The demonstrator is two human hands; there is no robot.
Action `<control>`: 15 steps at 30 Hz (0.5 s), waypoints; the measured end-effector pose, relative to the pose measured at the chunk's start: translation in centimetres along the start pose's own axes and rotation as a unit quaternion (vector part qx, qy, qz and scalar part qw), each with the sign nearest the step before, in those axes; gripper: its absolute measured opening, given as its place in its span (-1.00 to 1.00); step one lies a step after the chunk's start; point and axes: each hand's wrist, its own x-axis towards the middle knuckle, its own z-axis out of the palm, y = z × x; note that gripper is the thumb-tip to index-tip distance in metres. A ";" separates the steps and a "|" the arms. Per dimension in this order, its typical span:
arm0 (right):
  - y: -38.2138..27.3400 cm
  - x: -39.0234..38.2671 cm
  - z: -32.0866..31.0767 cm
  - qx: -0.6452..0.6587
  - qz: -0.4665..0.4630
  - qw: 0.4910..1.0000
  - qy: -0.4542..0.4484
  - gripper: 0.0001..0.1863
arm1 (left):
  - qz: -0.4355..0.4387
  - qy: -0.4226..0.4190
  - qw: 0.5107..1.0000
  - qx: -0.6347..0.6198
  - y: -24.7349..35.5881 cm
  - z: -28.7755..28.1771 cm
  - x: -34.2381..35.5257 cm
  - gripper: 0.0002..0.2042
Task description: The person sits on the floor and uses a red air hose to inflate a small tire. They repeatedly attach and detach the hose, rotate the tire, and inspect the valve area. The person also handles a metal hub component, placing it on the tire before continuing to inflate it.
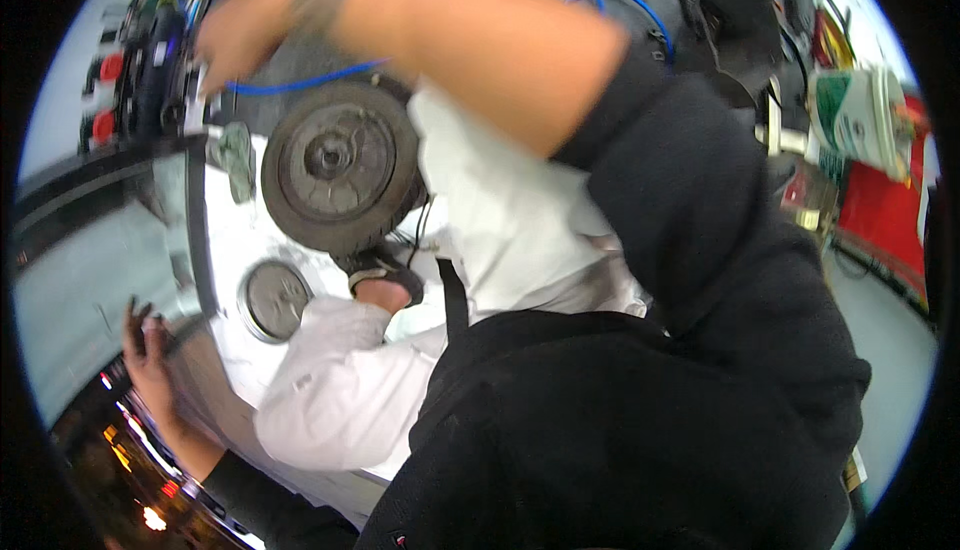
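My right arm reaches across the top of the view to the far left. At its end my right hand (235, 45) is blurred, beside a cluttered row of tools and parts (165, 60), and its fingers cannot be made out clearly. My left hand (150, 365) is at the lower left, fingers stretched and apart, by the edge of a glass panel (90, 240); whether it touches the panel I cannot tell. Between my hands a wheel with a black tyre (335, 165) lies on a white surface (235, 240). Next to it is a round grey metal disc (277, 300).
A grey-green item (236, 162) lies left of the wheel. Thin black cables (415, 230) run beside the tyre, near my shoe (385, 275). A blue hose (300, 82) crosses the dark floor. At the right stand a white-and-green bucket (855, 120) and a red panel (885, 210).
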 end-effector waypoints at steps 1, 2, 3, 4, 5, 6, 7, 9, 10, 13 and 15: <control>0.0 -1.3 0.6 -0.079 0.015 0.990 0.117 -0.33 | 0.075 0.022 0.996 -0.045 0.8 -0.4 -2.6 -0.44; 1.7 -3.9 -0.9 -0.036 -0.046 0.993 0.104 -0.55 | 0.053 0.072 0.996 -0.028 0.6 -0.4 -5.1 -0.45; 1.9 -6.2 -1.7 0.049 -0.047 0.995 0.069 -0.48 | 0.079 0.094 0.992 -0.036 0.1 -0.2 -7.4 -0.46; 1.2 -7.6 -1.6 0.008 -0.060 0.993 0.102 -0.47 | 0.062 0.144 0.985 -0.071 -2.1 0.7 -9.6 -0.47; 1.2 -9.5 -2.6 0.003 -0.019 0.997 0.072 -0.47 | 0.019 0.214 0.970 -0.116 -3.7 2.0 -11.5 -0.48; 0.5 -10.8 -2.5 -0.009 0.029 0.999 0.042 -0.46 | -0.031 0.252 0.957 -0.138 -7.3 3.5 -13.3 -0.49; 0.3 -12.2 -2.6 -0.022 0.078 0.997 0.015 -0.46 | -0.052 0.278 0.946 -0.161 -10.8 5.6 -14.7 -0.50; 0.4 -15.0 -3.1 -0.004 0.131 0.986 -0.102 -0.43 | -0.198 0.304 0.909 -0.207 -18.6 10.9 -17.0 -0.49; 0.4 -16.1 -2.7 0.003 0.164 0.981 -0.106 -0.40 | -0.307 0.277 0.882 -0.225 -22.4 13.8 -17.9 -0.51; 0.9 -18.1 -2.0 -0.021 0.255 0.953 -0.164 -0.37 | -0.312 0.136 0.917 -0.210 -30.3 23.7 -20.7 -0.53; 1.8 -19.3 -2.2 -0.007 0.281 0.951 -0.130 -0.42 | -0.335 0.132 0.924 -0.130 -32.2 29.3 -20.9 -0.61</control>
